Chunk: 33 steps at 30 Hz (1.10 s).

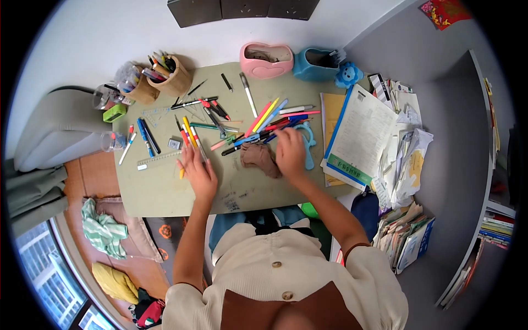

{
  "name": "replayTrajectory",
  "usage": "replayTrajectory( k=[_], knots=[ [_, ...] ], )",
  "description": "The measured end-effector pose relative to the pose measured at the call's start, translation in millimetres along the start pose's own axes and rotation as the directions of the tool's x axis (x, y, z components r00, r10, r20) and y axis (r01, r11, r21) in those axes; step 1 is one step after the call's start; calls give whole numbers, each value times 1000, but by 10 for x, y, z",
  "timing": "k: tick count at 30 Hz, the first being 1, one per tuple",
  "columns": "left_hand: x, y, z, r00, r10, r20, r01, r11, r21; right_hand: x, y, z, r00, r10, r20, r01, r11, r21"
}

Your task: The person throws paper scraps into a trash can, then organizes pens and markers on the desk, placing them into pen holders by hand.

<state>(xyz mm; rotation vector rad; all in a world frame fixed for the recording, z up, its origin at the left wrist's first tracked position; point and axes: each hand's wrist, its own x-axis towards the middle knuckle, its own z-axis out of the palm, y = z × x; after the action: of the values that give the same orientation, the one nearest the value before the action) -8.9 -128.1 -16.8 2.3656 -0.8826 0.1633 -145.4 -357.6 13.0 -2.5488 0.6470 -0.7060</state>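
Observation:
On the green desk [165, 192] my left hand [197, 171] lies with its fingers apart over the lower ends of several pens, among them a yellow pen [190, 131]. My right hand [291, 153] is at the right edge of a crumpled brown cloth [260, 158], its fingers bent and slightly blurred; whether they grip anything is hidden. Above the cloth is a loose pile of pens and markers, with a pink marker [261, 118] and a blue pen. A light blue looped object [309, 148] lies just right of my right hand. A clear ruler [158, 160] is left of my left hand.
Two wooden pen cups [175, 82] stand at the back left. A pink container [266, 67] and a blue container [315, 71] are at the back. Papers [360, 129] and a crumpled paper stack [410, 159] cover the right side, beside a grey partition [440, 110].

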Motion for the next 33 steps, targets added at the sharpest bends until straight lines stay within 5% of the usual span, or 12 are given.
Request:
replayTrajectory(
  k=[4,8,11,14,16,18,23,27,30,31,33],
  knots=[
    [-40,97,45,994,85,72,-79,993,-86,110,166,20,999,53,2,-51,971,-235],
    [35,174,48,980,196,20,-188,963,-195,156,145,127,993,114,-41,-120,967,-227],
    [89,199,29,976,215,-30,-217,958,-189,194,103,229,975,195,-102,-208,969,-131],
    [112,144,4,970,234,-64,-241,960,-144,262,78,297,929,354,-106,-334,928,169],
    [86,99,-23,974,220,-62,-226,965,-132,365,-13,250,949,294,-111,-250,921,299],
    [60,45,-67,980,170,-100,-179,980,-86,436,-140,272,920,391,-1,-349,822,451],
    [21,-74,-241,977,-18,-215,19,1000,3,570,-290,480,960,215,182,-281,757,590],
    [140,-219,-373,965,-112,-236,133,988,77,617,-563,659,824,175,539,-557,426,713],
    [224,-401,-400,977,-145,-158,163,981,105,592,-771,762,805,152,574,-581,398,710],
    [243,-465,-399,983,-159,-93,169,980,101,603,-891,740,776,137,616,-629,251,736],
    [327,-579,-423,993,-90,-77,94,995,44,599,-966,872,805,152,574,-588,336,736]
  ],
)
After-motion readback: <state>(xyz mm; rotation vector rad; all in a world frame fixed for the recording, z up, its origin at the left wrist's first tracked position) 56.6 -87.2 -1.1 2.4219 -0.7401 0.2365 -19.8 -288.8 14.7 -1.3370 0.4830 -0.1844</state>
